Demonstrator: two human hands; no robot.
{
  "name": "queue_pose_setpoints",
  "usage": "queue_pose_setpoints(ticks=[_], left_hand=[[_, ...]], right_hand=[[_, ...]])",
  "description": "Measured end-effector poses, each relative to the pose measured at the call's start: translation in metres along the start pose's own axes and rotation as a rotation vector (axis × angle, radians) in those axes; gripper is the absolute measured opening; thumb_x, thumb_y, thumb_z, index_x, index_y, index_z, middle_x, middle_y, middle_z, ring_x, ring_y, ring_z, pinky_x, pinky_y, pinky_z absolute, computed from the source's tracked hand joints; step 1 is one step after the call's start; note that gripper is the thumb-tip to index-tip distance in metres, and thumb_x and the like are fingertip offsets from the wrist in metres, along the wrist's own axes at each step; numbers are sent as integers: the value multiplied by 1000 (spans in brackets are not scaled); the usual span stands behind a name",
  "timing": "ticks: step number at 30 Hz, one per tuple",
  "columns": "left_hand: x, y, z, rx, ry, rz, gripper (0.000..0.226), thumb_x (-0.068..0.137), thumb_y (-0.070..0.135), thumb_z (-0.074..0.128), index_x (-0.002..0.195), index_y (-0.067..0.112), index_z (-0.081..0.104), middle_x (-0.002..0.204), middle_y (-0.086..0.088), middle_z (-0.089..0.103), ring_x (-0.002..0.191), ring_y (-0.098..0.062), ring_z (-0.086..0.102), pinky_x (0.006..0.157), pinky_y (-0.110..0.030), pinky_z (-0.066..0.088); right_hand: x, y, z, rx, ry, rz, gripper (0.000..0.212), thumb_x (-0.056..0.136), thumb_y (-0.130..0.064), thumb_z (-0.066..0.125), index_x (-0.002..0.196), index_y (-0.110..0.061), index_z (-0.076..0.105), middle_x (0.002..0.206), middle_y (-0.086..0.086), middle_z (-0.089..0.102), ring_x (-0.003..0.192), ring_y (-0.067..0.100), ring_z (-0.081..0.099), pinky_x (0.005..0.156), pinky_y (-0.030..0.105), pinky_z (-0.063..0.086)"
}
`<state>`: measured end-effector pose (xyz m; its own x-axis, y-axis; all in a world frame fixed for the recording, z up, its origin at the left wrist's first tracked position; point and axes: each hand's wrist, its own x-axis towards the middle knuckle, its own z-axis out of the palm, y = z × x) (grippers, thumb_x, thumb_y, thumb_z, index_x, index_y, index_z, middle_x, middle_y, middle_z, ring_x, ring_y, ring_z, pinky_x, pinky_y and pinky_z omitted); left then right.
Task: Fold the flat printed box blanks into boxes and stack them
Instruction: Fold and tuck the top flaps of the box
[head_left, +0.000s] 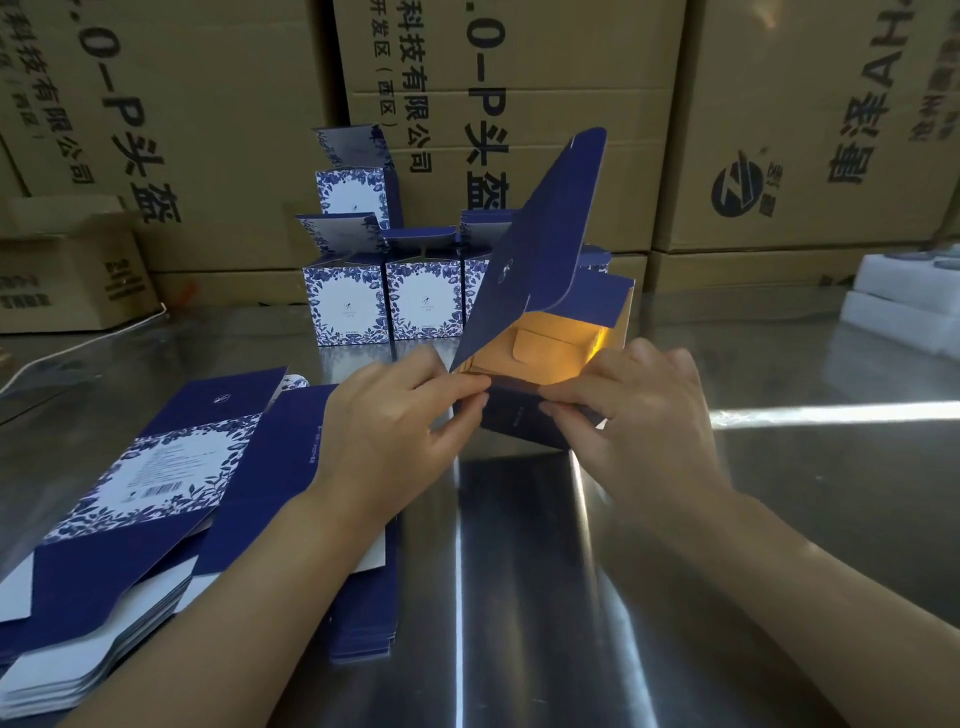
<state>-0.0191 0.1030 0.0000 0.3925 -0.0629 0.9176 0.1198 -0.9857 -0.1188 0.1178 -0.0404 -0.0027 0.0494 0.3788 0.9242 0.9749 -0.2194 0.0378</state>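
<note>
A half-formed dark blue box (540, 270) stands on the metal table (779, 493) in the middle, its gold inside open towards me and its long lid flap sticking up. My left hand (395, 421) pinches the near flap at its left corner. My right hand (639, 410) presses the same flap from the right. A thick pile of flat blue-and-white flowered blanks (156, 493) lies at the left. Several folded boxes (423, 301) with open lids stand stacked at the back centre.
Large brown shipping cartons (805, 130) form a wall behind the table. A smaller carton (72, 270) sits at the far left. White foam pieces (904, 296) lie at the right edge. A white cord (78, 348) runs across the back left.
</note>
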Motion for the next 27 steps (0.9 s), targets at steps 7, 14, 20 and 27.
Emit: queue_pose_setpoints(ticks=[7,14,20,27], left_hand=[[-4,4,4,-74,-75,-66,23,82,31,62,95,18,76,56,5,61,45,-15,54,43,-26,46],[-3,14,3,-63,-137,-165,29,80,38,54,90,23,77,46,8,57,40,-17,55,39,-28,46],[-3,24,5,-79,-168,-255,21,78,31,64,95,26,76,50,2,62,45,-23,60,42,-36,50],[-6,22,8,-150,-224,-260,20,85,31,59,97,28,75,60,6,66,51,-17,61,44,-35,50]], right_hand=[[-1,-2,1,25,-20,-42,6,71,-15,72,75,-17,77,63,-1,63,59,27,53,62,32,25],[-2,-2,3,25,-29,-39,5,70,-15,72,73,-17,76,62,-1,62,55,27,53,59,33,26],[-3,-2,5,28,-23,-39,6,71,-16,73,74,-19,77,62,-2,61,54,26,52,59,31,26],[-4,-6,6,56,-58,-61,6,72,-16,73,76,-18,77,62,0,61,55,25,52,58,32,29]])
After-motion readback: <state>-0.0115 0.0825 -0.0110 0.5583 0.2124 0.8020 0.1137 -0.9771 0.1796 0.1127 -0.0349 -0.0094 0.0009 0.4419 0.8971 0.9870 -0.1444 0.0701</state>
